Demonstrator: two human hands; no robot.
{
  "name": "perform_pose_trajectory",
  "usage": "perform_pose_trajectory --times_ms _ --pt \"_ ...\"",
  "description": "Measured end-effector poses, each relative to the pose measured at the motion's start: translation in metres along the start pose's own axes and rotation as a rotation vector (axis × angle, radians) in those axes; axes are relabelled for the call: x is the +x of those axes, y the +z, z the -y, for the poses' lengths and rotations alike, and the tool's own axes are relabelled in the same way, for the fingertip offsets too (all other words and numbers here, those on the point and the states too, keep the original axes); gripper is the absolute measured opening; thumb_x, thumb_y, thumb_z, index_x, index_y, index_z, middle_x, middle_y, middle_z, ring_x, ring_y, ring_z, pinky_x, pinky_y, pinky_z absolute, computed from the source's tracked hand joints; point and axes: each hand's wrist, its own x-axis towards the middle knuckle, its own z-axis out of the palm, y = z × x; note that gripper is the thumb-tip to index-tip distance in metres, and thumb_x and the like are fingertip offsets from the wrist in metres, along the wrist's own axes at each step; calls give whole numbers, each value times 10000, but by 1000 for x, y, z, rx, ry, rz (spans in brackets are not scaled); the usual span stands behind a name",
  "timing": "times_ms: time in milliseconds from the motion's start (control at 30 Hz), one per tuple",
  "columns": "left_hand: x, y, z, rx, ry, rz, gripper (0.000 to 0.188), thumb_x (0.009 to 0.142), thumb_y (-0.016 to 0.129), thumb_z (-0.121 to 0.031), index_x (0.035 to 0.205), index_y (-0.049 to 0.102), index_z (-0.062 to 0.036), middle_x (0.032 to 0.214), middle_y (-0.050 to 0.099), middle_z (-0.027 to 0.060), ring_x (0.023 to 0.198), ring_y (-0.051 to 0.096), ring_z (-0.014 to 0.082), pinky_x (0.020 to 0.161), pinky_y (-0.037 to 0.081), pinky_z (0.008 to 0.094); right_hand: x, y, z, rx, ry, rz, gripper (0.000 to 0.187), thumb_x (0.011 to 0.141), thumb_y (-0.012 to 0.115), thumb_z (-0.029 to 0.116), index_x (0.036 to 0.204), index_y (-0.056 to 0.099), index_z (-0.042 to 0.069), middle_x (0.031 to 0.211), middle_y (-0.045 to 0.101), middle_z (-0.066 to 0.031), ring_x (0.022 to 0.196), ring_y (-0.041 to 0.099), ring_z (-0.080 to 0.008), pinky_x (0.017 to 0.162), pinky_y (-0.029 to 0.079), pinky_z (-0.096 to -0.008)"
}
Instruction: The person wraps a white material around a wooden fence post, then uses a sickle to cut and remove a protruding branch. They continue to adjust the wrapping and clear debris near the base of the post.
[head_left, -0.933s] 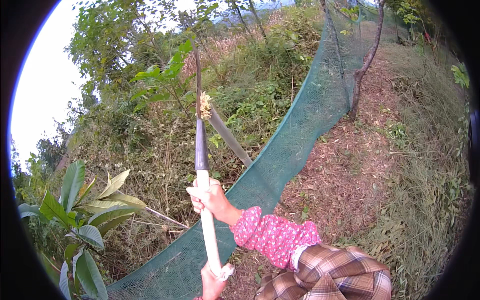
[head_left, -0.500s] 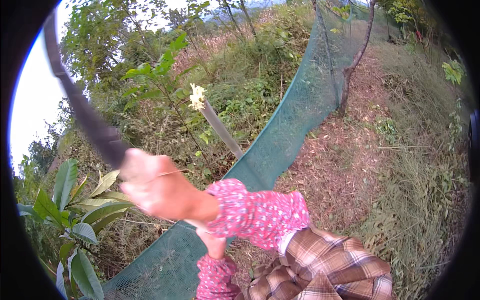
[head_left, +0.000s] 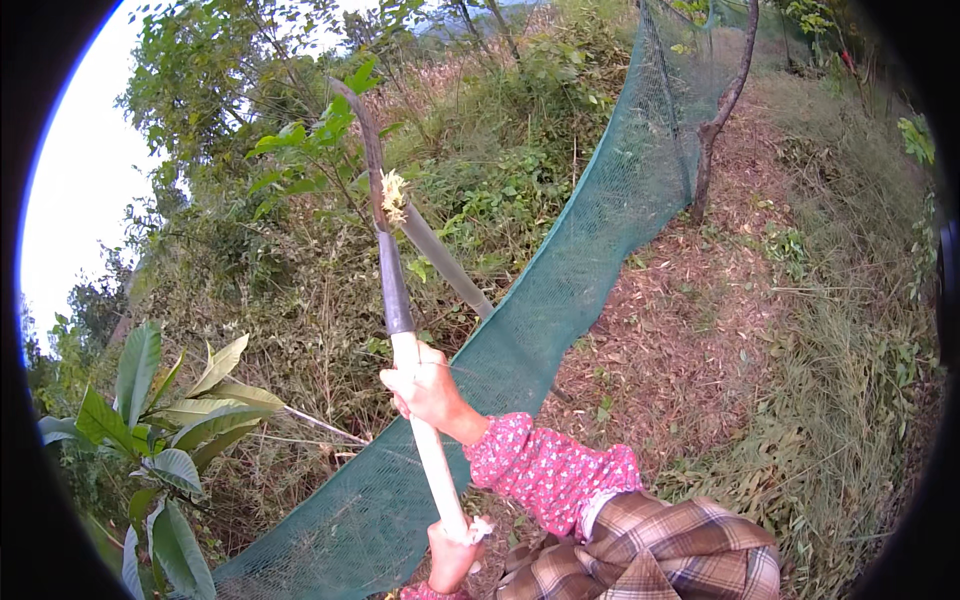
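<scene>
My right hand (head_left: 428, 388) is closed round the pale wooden handle of a billhook (head_left: 434, 465), just below its dark metal socket. Lower down, my left hand (head_left: 453, 556) grips the handle's butt end. The billhook's dark blade, hooked at the tip, points up and away from me. Its lower part lies beside the pale, splintered top of a grey post (head_left: 442, 255); whether they touch I cannot tell. The post leans behind the green netting (head_left: 530, 320).
Netting runs as a low fence from lower left to upper right, near a thin crooked trunk (head_left: 707, 165). A large-leaved plant (head_left: 165, 430) stands at left. Thick brush covers the bank beyond. On the right lie a path of dry litter (head_left: 680, 350) and cut grass (head_left: 840, 390).
The billhook has swung from the upper left to the right, its blade now by the post's top. My right hand has moved right and down; more of the handle and my left hand show.
</scene>
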Motion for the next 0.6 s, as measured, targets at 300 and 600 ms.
perform_pose_trajectory --times_ms 300,600 --pt "94 62 78 201 274 -268 311 745 731 -170 870 489 -21 725 533 43 645 491 131 586 428 293 22 -58 -23 -200 51 75 173 812 628 59 806 456 68 561 463 17 400 453 -67 360 384 -227" --pt "84 72 103 241 381 -460 185 711 672 -43 820 535 14 636 585 165 606 624 259 564 461 361 12 -39 -28 -838 114 -376 245 705 621 172 869 596 -8 739 630 -202 760 645 -332 689 490 -408"
